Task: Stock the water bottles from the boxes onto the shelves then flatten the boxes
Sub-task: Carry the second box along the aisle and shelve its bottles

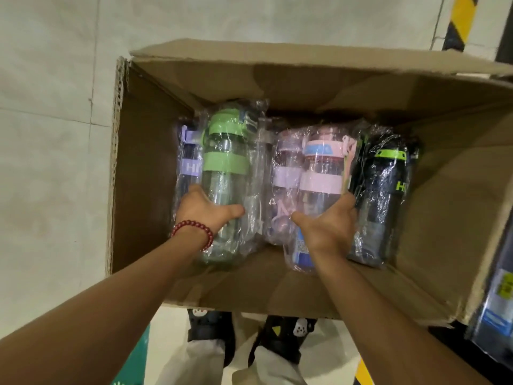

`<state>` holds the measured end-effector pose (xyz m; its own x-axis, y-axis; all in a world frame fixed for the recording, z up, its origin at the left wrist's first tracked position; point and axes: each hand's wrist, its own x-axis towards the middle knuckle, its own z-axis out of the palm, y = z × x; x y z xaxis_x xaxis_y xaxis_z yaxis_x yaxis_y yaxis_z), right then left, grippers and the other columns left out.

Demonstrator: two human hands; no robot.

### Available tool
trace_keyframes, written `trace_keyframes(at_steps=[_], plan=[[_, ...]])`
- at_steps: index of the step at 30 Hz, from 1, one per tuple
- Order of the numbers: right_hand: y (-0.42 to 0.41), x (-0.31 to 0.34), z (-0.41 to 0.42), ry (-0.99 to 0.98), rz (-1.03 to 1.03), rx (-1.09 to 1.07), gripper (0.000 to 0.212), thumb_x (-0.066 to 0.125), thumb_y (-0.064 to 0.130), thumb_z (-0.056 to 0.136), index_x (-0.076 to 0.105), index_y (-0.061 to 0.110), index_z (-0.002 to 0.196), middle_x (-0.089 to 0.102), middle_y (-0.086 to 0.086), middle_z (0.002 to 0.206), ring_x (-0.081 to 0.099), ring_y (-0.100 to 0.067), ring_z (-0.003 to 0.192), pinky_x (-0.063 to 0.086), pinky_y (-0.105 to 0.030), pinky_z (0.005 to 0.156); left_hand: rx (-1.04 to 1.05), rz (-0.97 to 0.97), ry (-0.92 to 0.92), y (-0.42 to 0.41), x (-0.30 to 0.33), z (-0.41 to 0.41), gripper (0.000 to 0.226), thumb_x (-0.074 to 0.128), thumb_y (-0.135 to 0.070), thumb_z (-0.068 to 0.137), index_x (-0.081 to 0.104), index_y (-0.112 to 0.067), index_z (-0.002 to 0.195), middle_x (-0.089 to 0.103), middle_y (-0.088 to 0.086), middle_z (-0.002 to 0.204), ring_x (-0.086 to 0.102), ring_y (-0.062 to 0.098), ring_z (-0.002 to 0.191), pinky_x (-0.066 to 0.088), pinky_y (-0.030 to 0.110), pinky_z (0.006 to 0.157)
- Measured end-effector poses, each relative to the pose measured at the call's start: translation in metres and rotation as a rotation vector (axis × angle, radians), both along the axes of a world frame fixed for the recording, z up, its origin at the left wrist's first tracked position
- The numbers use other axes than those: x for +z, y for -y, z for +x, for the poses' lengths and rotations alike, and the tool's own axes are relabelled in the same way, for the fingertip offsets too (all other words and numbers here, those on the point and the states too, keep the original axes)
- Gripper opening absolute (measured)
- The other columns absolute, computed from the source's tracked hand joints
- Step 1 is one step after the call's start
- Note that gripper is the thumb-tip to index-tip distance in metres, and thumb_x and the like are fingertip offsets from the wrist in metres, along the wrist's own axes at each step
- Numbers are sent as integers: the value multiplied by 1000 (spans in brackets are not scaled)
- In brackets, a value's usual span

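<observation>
An open cardboard box (144, 168) stands on the floor below me, with several plastic-wrapped water bottles lying inside. My left hand (205, 209), with a red bead bracelet at the wrist, grips the lower part of the green-capped bottle (224, 162). My right hand (330, 223) wraps around the pink-banded bottle (319, 168). A purple bottle (188, 165) lies at the far left, another pink bottle (283, 176) in the middle, and a black bottle (385, 184) with a lime cap at the right.
The box flaps stand open at the back and right (458, 190). Pale floor tiles (50, 134) spread to the left. My feet in dark shoes (211, 332) stand just below the box. Packaged goods (497, 301) sit at the right edge; a yellow-black striped post (458, 20) rises top right.
</observation>
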<state>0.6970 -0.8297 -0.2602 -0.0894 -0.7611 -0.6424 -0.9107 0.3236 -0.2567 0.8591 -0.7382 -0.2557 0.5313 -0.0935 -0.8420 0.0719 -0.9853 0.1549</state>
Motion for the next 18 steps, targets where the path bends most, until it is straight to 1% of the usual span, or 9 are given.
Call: trace_keyframes(at_steps=[3, 6, 9, 11, 13, 14, 15, 16, 18], plan=[[7, 14, -2, 76, 69, 11, 82, 82, 36, 62, 34, 7, 123, 52, -11, 117, 56, -30, 100, 51, -38, 80, 30, -56, -28, 2, 18, -1, 106, 84, -25, 64, 17, -13, 146, 41, 12, 140, 47, 31, 122, 46, 36, 90], [8, 33, -2, 122, 123, 8, 84, 79, 38, 61, 34, 10, 125, 55, -11, 118, 59, -30, 99, 54, -45, 81, -16, -66, -54, 4, 41, 0, 106, 82, -24, 67, 14, -9, 146, 37, 14, 144, 43, 32, 127, 43, 38, 95], [5, 61, -3, 178, 154, -11, 79, 78, 34, 62, 34, 13, 123, 55, -9, 117, 59, -28, 98, 54, -44, 82, -35, -79, -54, 4, 73, 0, 103, 83, -25, 66, 18, -7, 144, 38, 16, 143, 43, 33, 126, 42, 40, 96], [3, 87, -5, 226, 172, -49, 72, 78, 31, 65, 34, 15, 119, 54, -7, 114, 58, -25, 94, 53, -37, 76, -19, -97, -44, 1, 99, -2, 101, 84, -25, 64, 21, -7, 141, 42, 17, 138, 46, 33, 122, 44, 41, 97], [1, 122, -6, 285, 195, -99, 69, 79, 25, 67, 35, 16, 120, 53, -4, 110, 56, -18, 87, 47, -27, 64, 13, -127, -31, -4, 129, -3, 98, 85, -27, 59, 28, -8, 136, 50, 15, 128, 55, 30, 109, 52, 40, 87], [0, 141, -7, 320, 207, -122, 69, 79, 23, 68, 35, 17, 121, 53, -2, 107, 55, -15, 85, 44, -24, 58, 30, -151, -19, -5, 146, -3, 92, 86, -27, 58, 32, -8, 131, 53, 13, 121, 58, 26, 97, 56, 34, 73], [0, 160, -8, 356, 214, -139, 68, 79, 21, 68, 35, 19, 120, 52, 0, 105, 55, -14, 84, 43, -21, 56, 42, -180, -3, -5, 165, -3, 86, 86, -25, 59, 35, -8, 125, 54, 11, 115, 58, 20, 85, 54, 25, 58], [-1, 179, -9, 386, 211, -143, 66, 80, 20, 68, 35, 22, 117, 52, 2, 103, 55, -13, 85, 42, -19, 56, 56, -215, 16, -5, 184, -4, 81, 86, -24, 60, 36, -9, 122, 54, 10, 111, 56, 15, 77, 49, 21, 50], [1, 219, -11, 427, 174, -137, 65, 81, 21, 68, 33, 27, 111, 49, 7, 97, 53, -12, 84, 41, -19, 57, 64, -289, 48, -5, 223, -4, 81, 86, -23, 61, 36, -11, 124, 53, 6, 112, 54, 10, 75, 46, 18, 51]])
